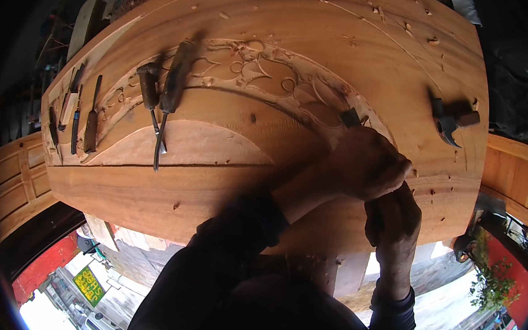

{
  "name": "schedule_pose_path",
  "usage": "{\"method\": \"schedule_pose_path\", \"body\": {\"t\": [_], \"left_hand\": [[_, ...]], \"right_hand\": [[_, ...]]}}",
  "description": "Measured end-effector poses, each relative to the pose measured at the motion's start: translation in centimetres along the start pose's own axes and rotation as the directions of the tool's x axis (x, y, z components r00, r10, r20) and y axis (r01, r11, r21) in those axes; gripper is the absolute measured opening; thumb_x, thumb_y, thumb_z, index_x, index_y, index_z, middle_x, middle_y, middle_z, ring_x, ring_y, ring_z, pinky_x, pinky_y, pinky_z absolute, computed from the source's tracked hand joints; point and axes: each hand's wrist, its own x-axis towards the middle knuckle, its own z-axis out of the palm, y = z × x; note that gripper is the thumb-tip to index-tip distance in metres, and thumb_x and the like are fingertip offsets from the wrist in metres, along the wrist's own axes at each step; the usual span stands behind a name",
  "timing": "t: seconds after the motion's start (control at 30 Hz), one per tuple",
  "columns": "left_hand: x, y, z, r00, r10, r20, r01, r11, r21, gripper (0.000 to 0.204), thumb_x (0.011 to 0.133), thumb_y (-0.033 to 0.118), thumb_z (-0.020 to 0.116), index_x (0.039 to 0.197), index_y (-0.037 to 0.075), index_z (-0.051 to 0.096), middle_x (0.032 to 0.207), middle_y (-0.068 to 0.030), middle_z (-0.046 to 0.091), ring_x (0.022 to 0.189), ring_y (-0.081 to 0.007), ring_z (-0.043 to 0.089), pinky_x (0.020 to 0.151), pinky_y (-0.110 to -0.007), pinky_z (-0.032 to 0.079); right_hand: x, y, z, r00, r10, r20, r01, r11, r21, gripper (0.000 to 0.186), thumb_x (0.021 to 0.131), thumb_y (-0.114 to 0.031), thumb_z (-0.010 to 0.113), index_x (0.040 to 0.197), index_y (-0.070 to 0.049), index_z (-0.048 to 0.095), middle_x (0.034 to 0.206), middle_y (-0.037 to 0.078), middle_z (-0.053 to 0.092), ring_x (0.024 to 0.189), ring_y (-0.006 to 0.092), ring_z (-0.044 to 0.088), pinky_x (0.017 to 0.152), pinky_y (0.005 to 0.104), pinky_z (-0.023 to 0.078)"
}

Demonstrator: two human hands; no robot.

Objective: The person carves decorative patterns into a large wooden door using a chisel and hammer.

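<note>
My left hand (369,164) is closed over the right end of a carved arc of scrolls and leaves in a broad wooden panel (212,192). A dark, flat-ended tool that looks like a chisel (350,117) juts from beyond its knuckles, close to the carving. Directly below, my right hand (396,217) is closed too, its fingers up against the left hand. What it grips is mostly hidden, though it seems to lie in line with the same tool. Two handled carving chisels (175,77) lie crossed on the panel to the left.
Several slimmer chisels (91,130) rest at the panel's left edge. A dark hammer (447,123) lies on the right side. Wood shavings (434,40) are scattered at the far side. Panelled wooden doors (18,176) stand beyond the left edge, and a leafy plant (493,282) is at lower right.
</note>
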Motion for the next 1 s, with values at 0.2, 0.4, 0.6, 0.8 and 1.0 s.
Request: {"method": "schedule_pose_path", "body": {"t": [0.2, 0.4, 0.6, 0.8, 1.0], "left_hand": [[0.3, -0.4, 0.4, 0.999, 0.023, -0.048, -0.019, 0.997, 0.078, 0.034, 0.094, 0.021, 0.058, 0.061, 0.012, 0.055, 0.053, -0.0062, 0.054, 0.05, -0.0276, 0.059, 0.051, -0.041, 0.045], [0.3, -0.2, 0.6, 0.993, -0.069, -0.096, 0.082, 0.988, 0.132, 0.036, 0.095, 0.021, 0.058, 0.06, 0.013, 0.057, 0.053, -0.0079, 0.053, 0.05, -0.0301, 0.059, 0.051, -0.042, 0.046], [1.9, -0.4, 0.4, 0.998, 0.011, -0.065, 0.009, 0.954, 0.299, 0.035, 0.095, 0.018, 0.061, 0.061, 0.011, 0.058, 0.054, -0.009, 0.055, 0.05, -0.0289, 0.059, 0.051, -0.041, 0.047], [1.3, -0.4, 0.8, 0.99, -0.033, -0.138, 0.056, 0.984, 0.169, 0.034, 0.092, 0.012, 0.066, 0.059, 0.01, 0.057, 0.055, -0.0078, 0.056, 0.049, -0.0261, 0.058, 0.049, -0.039, 0.046], [1.7, -0.9, 1.8, 0.983, -0.002, -0.182, 0.048, 0.967, 0.25, 0.032, 0.09, 0.012, 0.069, 0.06, 0.01, 0.058, 0.055, -0.008, 0.055, 0.048, -0.0271, 0.057, 0.046, -0.039, 0.043]], "right_hand": [[1.1, -0.5, -1.3, 0.837, 0.492, 0.24, -0.544, 0.8, 0.253, 0.026, 0.103, -0.016, 0.055, 0.111, 0.006, 0.067, 0.102, 0.015, 0.065, 0.074, 0.0195, 0.065, 0.056, 0.0317, 0.047], [-0.7, 1.1, -1.4, 0.907, 0.382, -0.18, -0.298, 0.881, 0.368, 0.055, 0.108, -0.044, 0.041, 0.106, 0.005, 0.066, 0.095, 0.015, 0.065, 0.088, 0.0238, 0.061, 0.073, 0.0353, 0.049], [-0.5, 5.3, 1.8, 0.837, 0.311, -0.449, -0.077, 0.881, 0.467, 0.04, 0.095, -0.035, 0.046, 0.091, 0.003, 0.057, 0.088, 0.014, 0.058, 0.082, 0.0239, 0.056, 0.073, 0.0343, 0.043], [-2.1, 5.4, -2.2, 0.82, 0.349, -0.453, 0.003, 0.789, 0.615, 0.043, 0.103, -0.03, 0.029, 0.086, -0.001, 0.055, 0.088, 0.015, 0.056, 0.091, 0.0273, 0.055, 0.09, 0.0411, 0.046], [1.2, 6.9, 0.9, 0.858, 0.207, -0.47, 0.084, 0.846, 0.527, 0.034, 0.099, -0.027, 0.04, 0.086, 0.001, 0.055, 0.088, 0.016, 0.055, 0.085, 0.0272, 0.055, 0.081, 0.0382, 0.045]]}}
